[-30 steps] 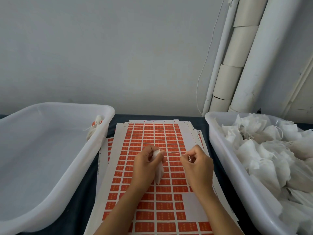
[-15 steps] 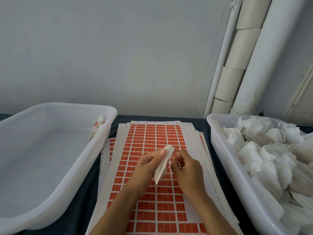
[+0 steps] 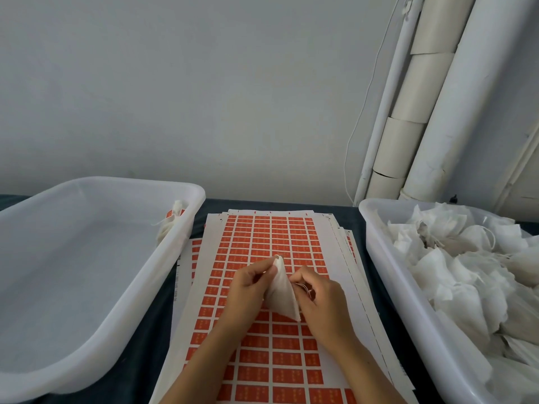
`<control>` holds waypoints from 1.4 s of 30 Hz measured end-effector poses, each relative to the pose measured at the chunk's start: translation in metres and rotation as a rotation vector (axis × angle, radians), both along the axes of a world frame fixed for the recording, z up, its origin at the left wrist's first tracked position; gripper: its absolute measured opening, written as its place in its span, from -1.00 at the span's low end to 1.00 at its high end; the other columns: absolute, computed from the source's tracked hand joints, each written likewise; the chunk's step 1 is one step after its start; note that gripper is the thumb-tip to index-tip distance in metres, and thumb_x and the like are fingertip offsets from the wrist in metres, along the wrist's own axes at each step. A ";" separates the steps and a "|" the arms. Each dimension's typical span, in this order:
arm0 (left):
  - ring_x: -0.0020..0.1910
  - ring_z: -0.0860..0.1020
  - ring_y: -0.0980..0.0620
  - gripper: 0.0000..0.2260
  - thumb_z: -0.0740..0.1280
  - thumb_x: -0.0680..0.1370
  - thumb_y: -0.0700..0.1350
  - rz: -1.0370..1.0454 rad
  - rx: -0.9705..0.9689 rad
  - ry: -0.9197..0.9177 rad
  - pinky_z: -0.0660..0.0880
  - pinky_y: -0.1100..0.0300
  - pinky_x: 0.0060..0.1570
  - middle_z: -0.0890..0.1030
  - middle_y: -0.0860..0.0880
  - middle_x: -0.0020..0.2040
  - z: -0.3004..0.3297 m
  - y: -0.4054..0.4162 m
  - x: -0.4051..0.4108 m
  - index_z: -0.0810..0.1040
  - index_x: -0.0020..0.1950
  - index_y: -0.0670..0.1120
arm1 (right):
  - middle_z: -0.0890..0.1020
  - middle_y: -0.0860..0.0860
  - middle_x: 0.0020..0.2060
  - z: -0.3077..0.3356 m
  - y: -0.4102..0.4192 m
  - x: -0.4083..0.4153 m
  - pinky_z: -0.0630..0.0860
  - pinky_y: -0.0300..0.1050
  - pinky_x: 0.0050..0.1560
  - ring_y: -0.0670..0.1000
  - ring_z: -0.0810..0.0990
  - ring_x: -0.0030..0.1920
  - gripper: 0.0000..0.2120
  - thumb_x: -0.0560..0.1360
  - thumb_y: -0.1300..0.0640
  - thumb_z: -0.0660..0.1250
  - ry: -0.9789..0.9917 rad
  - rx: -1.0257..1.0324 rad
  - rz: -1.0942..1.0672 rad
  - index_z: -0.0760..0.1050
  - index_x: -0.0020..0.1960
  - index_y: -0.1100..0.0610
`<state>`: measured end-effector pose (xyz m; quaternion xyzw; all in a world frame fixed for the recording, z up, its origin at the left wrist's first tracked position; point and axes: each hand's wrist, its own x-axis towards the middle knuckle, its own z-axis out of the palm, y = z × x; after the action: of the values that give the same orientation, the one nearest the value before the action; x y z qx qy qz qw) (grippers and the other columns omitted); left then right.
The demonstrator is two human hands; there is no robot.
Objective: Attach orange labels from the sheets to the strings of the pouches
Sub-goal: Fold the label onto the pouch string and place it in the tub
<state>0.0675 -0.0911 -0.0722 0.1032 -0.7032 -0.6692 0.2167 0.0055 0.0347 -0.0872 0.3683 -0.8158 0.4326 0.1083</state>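
Observation:
A stack of sheets of orange labels [image 3: 271,237] lies on the dark table between two tubs. Above it my left hand [image 3: 248,290] pinches a white pouch [image 3: 281,293] by its top corner, and the pouch hangs down between both hands. My right hand [image 3: 320,298] is right beside the pouch with curled fingers pinching its thin white string. A labelled pouch [image 3: 172,223] rests against the inner right wall of the left tub.
A wide white tub [image 3: 122,301] stands at the left, holding only that one pouch. A second white tub [image 3: 388,275] at the right is heaped with white pouches [image 3: 466,272]. White pipes and cardboard tubes [image 3: 423,112] lean against the wall behind.
My hands have come together. The string, stretched between them a second ago, is now gathered in my right hand, and the pouch has turned to hang with its point up.

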 end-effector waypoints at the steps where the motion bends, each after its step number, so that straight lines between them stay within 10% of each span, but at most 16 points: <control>1: 0.00 0.58 0.26 -0.80 0.27 0.57 -0.14 0.007 -0.008 0.012 0.52 0.43 -0.12 0.62 0.29 -0.01 0.000 -0.001 0.000 0.59 0.04 0.15 | 0.55 -0.27 -0.22 0.000 0.000 0.000 0.49 -0.45 -0.14 -0.21 0.57 -0.21 -0.95 0.49 0.12 0.34 -0.002 -0.026 -0.004 0.53 -0.11 -0.02; 12: -0.32 0.55 0.15 -0.79 0.49 0.42 -0.14 0.316 -0.408 0.001 0.50 0.42 -0.34 0.55 0.12 -0.29 -0.007 0.002 -0.004 0.48 -0.20 0.06 | 0.54 -0.29 -0.25 0.002 0.000 0.004 0.50 -0.46 -0.18 -0.19 0.58 -0.20 -0.86 0.47 0.08 0.37 -0.046 -0.092 -0.073 0.45 -0.17 -0.13; 28: -0.14 0.59 0.19 -0.76 0.44 0.45 -0.22 -0.013 -0.428 0.180 0.53 0.37 -0.16 0.60 0.18 -0.15 -0.003 0.007 0.001 0.50 0.00 0.05 | 0.58 -0.11 -0.17 0.010 0.001 0.006 0.51 -0.39 -0.10 -0.08 0.58 -0.12 -0.91 0.39 0.07 0.40 0.050 -0.304 -0.010 0.58 -0.19 0.09; 34: -0.18 0.61 0.12 -0.75 0.46 0.43 -0.24 0.017 -0.352 0.160 0.59 0.24 -0.16 0.61 0.15 -0.17 -0.001 0.005 0.001 0.53 0.01 0.02 | 0.49 -0.40 0.10 0.008 -0.005 0.010 0.42 -0.49 0.04 -0.33 0.46 0.15 -0.68 0.48 -0.23 0.16 -0.413 -0.269 0.142 0.40 0.19 -0.19; 42: -0.22 0.59 0.21 -0.70 0.47 0.43 -0.24 0.175 -0.378 0.053 0.54 0.38 -0.27 0.62 0.11 -0.22 -0.006 0.004 -0.002 0.48 -0.06 0.12 | 0.56 -0.17 -0.09 0.007 -0.004 0.010 0.51 -0.35 0.01 -0.21 0.52 -0.01 -0.90 0.52 0.15 0.31 -0.235 -0.199 0.097 0.48 -0.08 -0.06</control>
<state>0.0654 -0.0873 -0.0782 0.1037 -0.7986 -0.5065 0.3082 0.0156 0.0307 -0.0805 0.3417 -0.7573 0.5559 0.0272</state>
